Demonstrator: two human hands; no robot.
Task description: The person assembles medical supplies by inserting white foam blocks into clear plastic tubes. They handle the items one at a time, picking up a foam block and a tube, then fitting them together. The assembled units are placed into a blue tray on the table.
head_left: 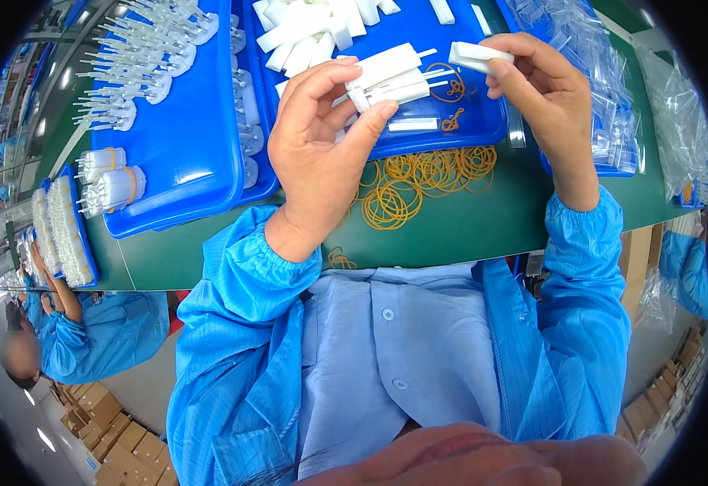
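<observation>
A: Where is the thing being handled?
B: The white rod-ended bundle point(393, 79) is raised over the front of the middle blue tray point(483, 123); the left hand point(313, 134) grasps it, thumb below and fingers above, thin rods pointing right.

A: And the right hand point(550, 91)?
B: It pinches a white block point(474, 57) between thumb and fingers; the block is near the rod tips, apart from them.

A: Any labels or writing?
B: The block's visible faces look plain white; any print on the cardboard boxes point(127, 433) at lower left is too small to tell.

A: What lies around the hands?
B: Brownish rubber bands point(451, 121) and a pale strip point(413, 125) in the middle tray; a heap of white pieces point(301, 28) farther back in it; yellow rubber bands point(394, 194) on the green table point(443, 235), just in front.

A: Farther out?
B: On the left, a blue tray point(188, 150) with white pronged parts point(139, 61), and banded bundles point(119, 188) at its near corner; on the right, clear plastic pieces point(613, 101) in another tray; beyond, at left, a co-worker in blue point(115, 336).
</observation>
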